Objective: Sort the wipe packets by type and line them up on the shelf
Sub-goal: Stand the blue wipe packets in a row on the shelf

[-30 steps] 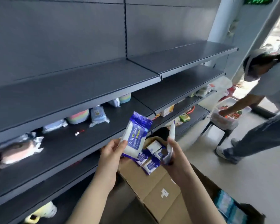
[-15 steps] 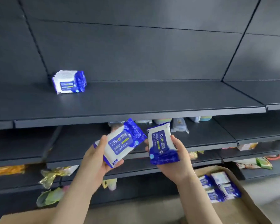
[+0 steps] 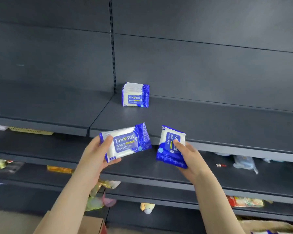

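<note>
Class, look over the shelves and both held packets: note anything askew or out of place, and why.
The right-hand packet, gripped by the right hand, stands on end, print running sideways; the left-hand packet in the left hand and the shelved row read roughly level.

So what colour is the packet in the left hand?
White packet with blue edges and label; head view.

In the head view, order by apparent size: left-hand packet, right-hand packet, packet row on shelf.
1. left-hand packet
2. right-hand packet, partly covered
3. packet row, farther away, so real size unsure
</note>
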`<move>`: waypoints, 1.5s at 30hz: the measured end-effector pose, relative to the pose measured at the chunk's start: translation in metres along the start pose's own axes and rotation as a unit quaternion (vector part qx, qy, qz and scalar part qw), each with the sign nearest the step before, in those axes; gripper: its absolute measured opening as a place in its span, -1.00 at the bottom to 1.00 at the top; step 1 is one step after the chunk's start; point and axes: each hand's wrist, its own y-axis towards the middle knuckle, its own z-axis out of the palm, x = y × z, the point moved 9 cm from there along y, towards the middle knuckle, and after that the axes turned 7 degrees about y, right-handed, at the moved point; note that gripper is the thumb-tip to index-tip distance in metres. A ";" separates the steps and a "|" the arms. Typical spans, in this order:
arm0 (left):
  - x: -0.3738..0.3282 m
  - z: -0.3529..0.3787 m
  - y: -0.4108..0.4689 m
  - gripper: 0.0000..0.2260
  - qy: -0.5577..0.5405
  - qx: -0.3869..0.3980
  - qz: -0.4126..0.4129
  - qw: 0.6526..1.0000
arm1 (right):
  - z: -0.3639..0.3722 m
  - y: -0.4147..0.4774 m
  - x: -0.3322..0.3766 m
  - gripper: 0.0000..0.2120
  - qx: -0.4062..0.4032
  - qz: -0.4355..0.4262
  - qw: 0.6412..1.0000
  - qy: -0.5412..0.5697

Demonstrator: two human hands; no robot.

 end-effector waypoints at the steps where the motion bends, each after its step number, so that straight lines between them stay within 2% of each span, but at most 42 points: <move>1: -0.005 -0.003 0.012 -0.79 0.006 -0.007 0.005 1.000 | 0.008 0.010 0.006 -0.78 0.012 -0.009 1.000 0.002; 6: -0.035 -0.002 0.081 -0.80 0.036 -0.023 0.038 0.998 | 0.039 0.073 0.037 -0.74 0.074 -0.062 0.995 -0.018; 9: -0.047 0.009 0.129 -0.82 0.044 -0.030 0.052 0.997 | 0.042 0.121 0.052 -0.69 0.048 -0.105 0.993 -0.011; 13: -0.049 0.040 0.198 -0.82 0.085 -0.017 0.065 0.994 | 0.040 0.183 0.074 -0.73 0.021 -0.169 0.982 -0.087; 17: -0.040 0.061 0.253 -0.81 0.116 -0.020 0.073 0.990 | 0.040 0.228 0.087 -0.70 0.014 -0.193 0.975 -0.110; 21: -0.045 0.062 0.280 -0.82 0.148 -0.058 0.100 0.982 | 0.036 0.250 0.093 -0.74 -0.012 -0.206 0.972 -0.108; 24: -0.057 0.056 0.294 -0.82 0.213 -0.082 0.148 0.962 | 0.048 0.257 0.094 -0.73 0.025 -0.201 0.973 -0.115; 29: -0.064 0.055 0.312 -0.87 0.255 -0.038 0.170 0.951 | 0.082 0.256 0.101 -0.72 0.074 -0.231 0.952 -0.189; 32: -0.062 0.054 0.321 -0.85 0.233 -0.010 0.158 0.960 | 0.096 0.257 0.102 -0.71 0.075 -0.244 0.942 -0.218; 34: -0.062 0.052 0.324 -0.86 0.189 0.011 0.145 0.971 | 0.108 0.260 0.098 -0.71 0.077 -0.255 0.917 -0.297; 36: -0.064 0.049 0.324 -0.85 0.166 0.033 0.138 0.976 | 0.121 0.265 0.091 -0.71 0.077 -0.282 0.873 -0.391; 40: -0.069 0.049 0.324 -0.82 0.203 0.074 0.152 0.964 | 0.149 0.270 0.077 -0.73 0.071 -0.375 0.794 -0.474; 42: -0.075 0.050 0.324 -0.83 0.277 0.076 0.209 0.935 | 0.154 0.271 0.076 -0.68 0.022 -0.433 0.748 -0.503; 44: -0.082 0.053 0.323 -0.67 0.353 0.081 0.278 0.890 | 0.154 0.270 0.075 -0.64 -0.018 -0.467 0.728 -0.502; 45: -0.084 0.056 0.322 -0.56 0.403 0.087 0.315 0.855 | 0.154 0.269 0.074 -0.63 -0.031 -0.474 0.726 -0.497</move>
